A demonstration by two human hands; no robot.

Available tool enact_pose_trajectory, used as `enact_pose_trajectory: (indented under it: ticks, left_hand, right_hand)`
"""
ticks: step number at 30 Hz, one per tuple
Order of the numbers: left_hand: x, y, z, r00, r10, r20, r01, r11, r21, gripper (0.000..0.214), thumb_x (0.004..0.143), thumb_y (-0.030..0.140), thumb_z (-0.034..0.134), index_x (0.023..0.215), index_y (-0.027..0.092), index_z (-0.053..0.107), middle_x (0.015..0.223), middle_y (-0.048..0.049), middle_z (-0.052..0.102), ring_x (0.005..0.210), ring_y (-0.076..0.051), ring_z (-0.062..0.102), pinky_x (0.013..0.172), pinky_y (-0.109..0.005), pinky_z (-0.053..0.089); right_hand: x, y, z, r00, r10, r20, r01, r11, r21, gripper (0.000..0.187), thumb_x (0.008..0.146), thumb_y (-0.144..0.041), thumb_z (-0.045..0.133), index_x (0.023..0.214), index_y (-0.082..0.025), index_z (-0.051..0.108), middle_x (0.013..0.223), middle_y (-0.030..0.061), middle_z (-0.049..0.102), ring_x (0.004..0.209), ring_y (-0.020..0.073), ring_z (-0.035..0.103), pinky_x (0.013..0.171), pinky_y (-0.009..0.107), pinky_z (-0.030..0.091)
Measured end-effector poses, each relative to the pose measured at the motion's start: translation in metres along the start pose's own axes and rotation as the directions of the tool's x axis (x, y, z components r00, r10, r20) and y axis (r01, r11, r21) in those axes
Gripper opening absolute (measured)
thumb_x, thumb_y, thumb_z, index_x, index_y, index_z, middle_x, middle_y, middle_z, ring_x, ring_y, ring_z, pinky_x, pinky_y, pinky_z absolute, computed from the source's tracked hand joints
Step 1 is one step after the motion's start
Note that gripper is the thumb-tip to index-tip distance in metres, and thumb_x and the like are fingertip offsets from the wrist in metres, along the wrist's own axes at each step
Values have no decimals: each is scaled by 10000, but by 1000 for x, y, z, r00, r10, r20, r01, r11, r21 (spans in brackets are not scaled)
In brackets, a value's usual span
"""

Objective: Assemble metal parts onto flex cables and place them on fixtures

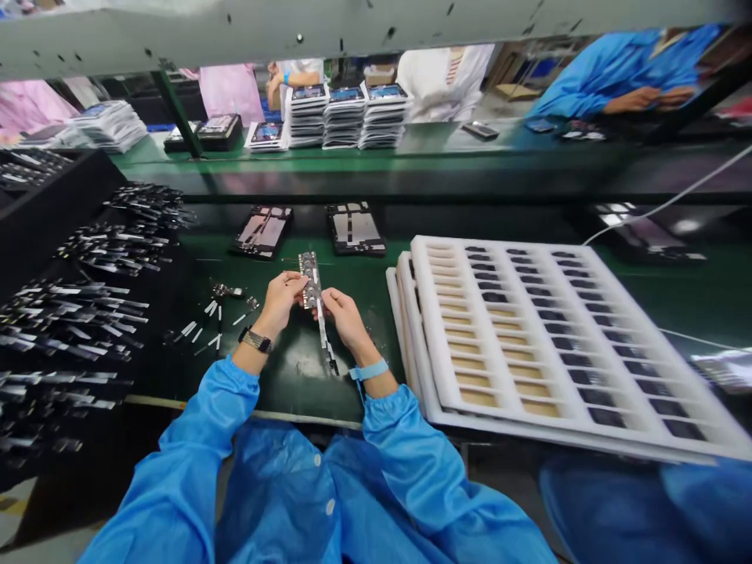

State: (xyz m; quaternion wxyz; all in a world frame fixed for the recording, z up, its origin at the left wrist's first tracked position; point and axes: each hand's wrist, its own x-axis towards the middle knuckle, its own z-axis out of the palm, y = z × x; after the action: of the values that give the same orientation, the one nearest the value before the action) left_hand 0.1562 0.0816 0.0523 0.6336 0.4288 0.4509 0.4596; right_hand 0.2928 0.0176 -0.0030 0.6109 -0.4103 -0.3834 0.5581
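Both my hands hold a narrow circuit board point(310, 280) upright over the green bench. My left hand point(283, 299) grips its left edge, thumb on the board's face. At its lower right edge, my right hand point(345, 315) has its fingers closed where a thin flex cable point(323, 333) hangs down. The cable has a whitish strip and a dark connector at its lower end. Left of my hands lie several loose flex cables point(212, 317) and small parts point(228, 291). Two flat device housings point(263, 233) with dark rims lie beyond the board.
On the right stand stacked white foam trays point(416, 329) with slots, many holding dark pieces. Bundles of flex cables point(76, 317) fill a black rack on the left. A raised green shelf point(435, 145) carries piled devices point(346, 117). Co-workers sit behind it; one wears blue sleeves point(599, 74).
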Motion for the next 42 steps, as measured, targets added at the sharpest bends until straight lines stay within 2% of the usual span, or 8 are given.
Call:
enact_pose_trajectory:
  ticks: [4, 9, 14, 20, 25, 29, 31, 42]
  left_hand:
    - [1, -19, -5, 999, 0, 55, 3, 998, -57, 479, 754, 460, 931, 958, 173, 606, 632, 52, 618, 466, -89, 528, 432, -200, 391]
    - [-2, -29, -13, 958, -73, 278, 84, 996, -31, 541, 692, 511, 968, 935, 151, 647, 653, 16, 659, 498, -100, 595, 439, -190, 413]
    - [-3, -34, -18, 964, -38, 263, 53, 997, -50, 496, 700, 500, 962, 857, 161, 636, 610, 39, 628, 450, -72, 554, 424, -169, 394]
    - [-26, -6, -30, 950, -79, 301, 98, 994, -50, 442, 782, 492, 915, 917, 182, 632, 559, 46, 628, 387, -85, 523, 386, -176, 379]
    - [-36, 19, -47, 872, -219, 438, 227, 973, 35, 420, 841, 528, 862, 923, 195, 620, 531, 30, 640, 334, -102, 488, 359, -198, 377]
    - [-20, 7, -51, 913, -205, 352, 162, 976, 149, 484, 790, 563, 898, 894, 181, 621, 517, 27, 626, 351, -87, 490, 361, -170, 345]
    - [-12, -4, -49, 923, -202, 328, 147, 972, 184, 503, 784, 584, 895, 884, 178, 615, 520, 27, 621, 357, -78, 478, 365, -163, 324]
    - [-9, -20, -43, 929, -151, 339, 130, 988, 83, 424, 836, 536, 874, 895, 190, 636, 545, 39, 590, 380, -87, 496, 373, -184, 360]
  right_hand:
    - [0, 4, 0, 998, -37, -52, 30, 991, -134, 569, 889, -771, 699, 801, -216, 607, 681, -17, 638, 580, 133, 541, 579, 275, 435]
    - [-1, 3, 3, 996, -71, -50, 59, 978, -199, 573, 938, -774, 643, 812, -222, 557, 666, -20, 628, 602, 141, 530, 587, 276, 398]
    - [-5, -2, 9, 999, -32, 9, 33, 973, -228, 584, 956, -764, 639, 776, -215, 558, 690, -12, 614, 605, 133, 494, 591, 275, 387]
    - [-23, -15, 24, 986, 31, 164, -17, 997, -81, 537, 980, -702, 672, 815, -196, 605, 744, 20, 687, 597, 125, 528, 588, 270, 439]
    - [-36, -11, 39, 907, 141, 398, -199, 974, 110, 577, 951, -767, 656, 914, -192, 615, 888, 74, 728, 643, 175, 669, 562, 299, 526]
    - [-30, -2, 39, 987, 105, 124, -86, 985, -148, 582, 970, -764, 626, 856, -193, 644, 777, 21, 655, 677, 151, 606, 635, 281, 513]
    - [-26, 2, 35, 997, 68, 29, -58, 966, -252, 596, 967, -773, 620, 803, -200, 617, 731, 0, 612, 660, 140, 558, 634, 275, 477]
    - [-23, 1, 29, 998, 61, -13, -63, 980, -188, 634, 915, -857, 599, 800, -240, 503, 659, -42, 523, 603, 133, 466, 605, 283, 415]
